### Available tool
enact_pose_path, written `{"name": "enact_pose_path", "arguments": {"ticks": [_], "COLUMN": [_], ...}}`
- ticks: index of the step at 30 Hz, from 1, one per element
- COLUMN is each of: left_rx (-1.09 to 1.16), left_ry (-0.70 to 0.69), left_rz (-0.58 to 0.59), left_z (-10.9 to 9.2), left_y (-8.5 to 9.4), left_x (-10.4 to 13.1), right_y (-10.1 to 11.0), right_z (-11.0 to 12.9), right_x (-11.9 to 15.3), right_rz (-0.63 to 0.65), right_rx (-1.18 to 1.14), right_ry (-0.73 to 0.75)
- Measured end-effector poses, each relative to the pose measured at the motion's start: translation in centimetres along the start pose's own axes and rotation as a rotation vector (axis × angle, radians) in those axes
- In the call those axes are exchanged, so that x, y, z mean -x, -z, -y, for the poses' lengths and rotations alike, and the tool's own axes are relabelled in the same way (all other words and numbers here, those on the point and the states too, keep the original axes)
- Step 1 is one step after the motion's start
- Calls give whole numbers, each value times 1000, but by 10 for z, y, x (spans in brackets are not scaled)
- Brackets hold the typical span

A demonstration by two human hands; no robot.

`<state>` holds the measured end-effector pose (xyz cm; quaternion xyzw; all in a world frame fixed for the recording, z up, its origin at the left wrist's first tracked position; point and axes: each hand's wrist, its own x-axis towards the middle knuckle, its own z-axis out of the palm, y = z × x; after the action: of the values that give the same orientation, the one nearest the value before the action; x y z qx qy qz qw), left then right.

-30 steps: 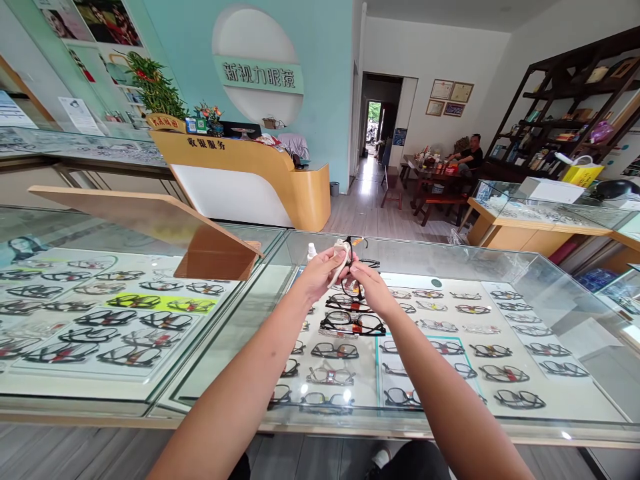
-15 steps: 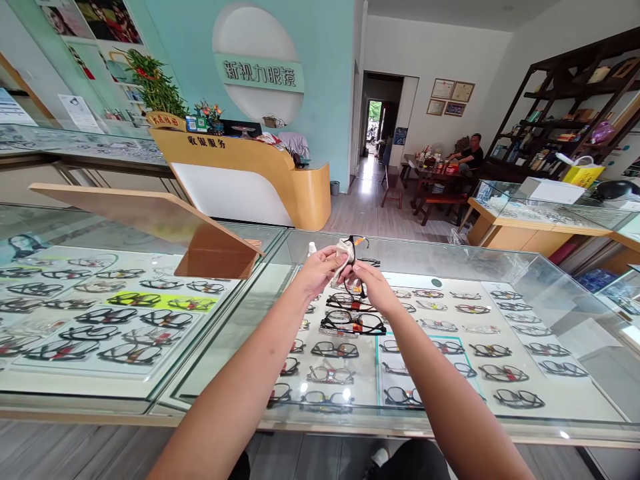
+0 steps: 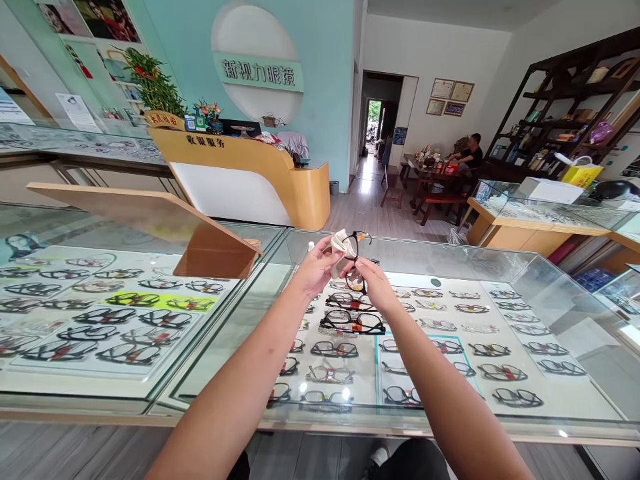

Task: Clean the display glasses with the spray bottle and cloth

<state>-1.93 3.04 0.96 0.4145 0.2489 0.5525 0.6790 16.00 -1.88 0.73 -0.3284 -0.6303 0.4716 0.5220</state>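
Left hand: The fingers and thumb of the left hand (image 3: 317, 268) pinch a pale cloth (image 3: 341, 243), bunched against the upper lens.
Right hand: Thumb and fingertips of the right hand (image 3: 375, 281) grip the frame near its middle.
Glasses: The dark-framed glasses (image 3: 356, 281) are held on end above the case, one lens over the other, with an orange mark showing at the top.
Case: Two black pairs (image 3: 353, 323) lie one in front of the other just below the hands, near rows of frames (image 3: 335, 349) in the glass case (image 3: 350, 425).
Bottle: The white top of a bottle (image 3: 311, 246) shows just beside the left hand, partly hidden.
Board: A tilted board (image 3: 145, 208) on a wooden base stands over the left-hand case (image 3: 75, 399), where two frames rest on a bright green strip (image 3: 163, 302).
Desk: A curved wood-and-white desk (image 3: 310, 193) stands beneath a round wall sign (image 3: 257, 72).
Far right: A person (image 3: 469, 157) in a dark top sits at a cluttered table (image 3: 425, 175), near a dark shelf (image 3: 560, 115).
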Motion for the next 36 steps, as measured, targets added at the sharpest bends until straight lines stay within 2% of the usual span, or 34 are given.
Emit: {"name": "enact_pose_path", "arguments": {"ticks": [6, 12, 15, 17, 19, 22, 25, 31, 36], "left_rx": [47, -32, -143, -297, -463, -569, -516, -223, -113], "left_ry": [-21, -45, -119, -191, -210, -152, -136, -28, 34], "left_rz": [26, -34, -172, -301, -360, -244, -122, -38, 6], "left_z": [0, 6, 12, 15, 15, 11, 6, 0, -3], "left_y": [-6, -12, -12, -10, -9, -12, -19, -26, -25], "left_x": [-1, 1, -1, -2, -2, 2, 8, 11, 12], "right_y": [-1, -5, -7, -7, -6, -5, -4, -6, -7], "right_z": [-5, -13, -16, -17, -16, -14, -13, -13, -8], "right_x": [-2, 0, 2, 3, 3, 5, 5, 3, 1], "right_rz": [-22, 6, -1, -14, -21, -18, -10, 28, 45], "right_rx": [-6, 82, 157, 202, 230, 243, 246, 199, 59], "right_ry": [16, 17, 26, 41, 54, 53, 54, 23, -25]}}
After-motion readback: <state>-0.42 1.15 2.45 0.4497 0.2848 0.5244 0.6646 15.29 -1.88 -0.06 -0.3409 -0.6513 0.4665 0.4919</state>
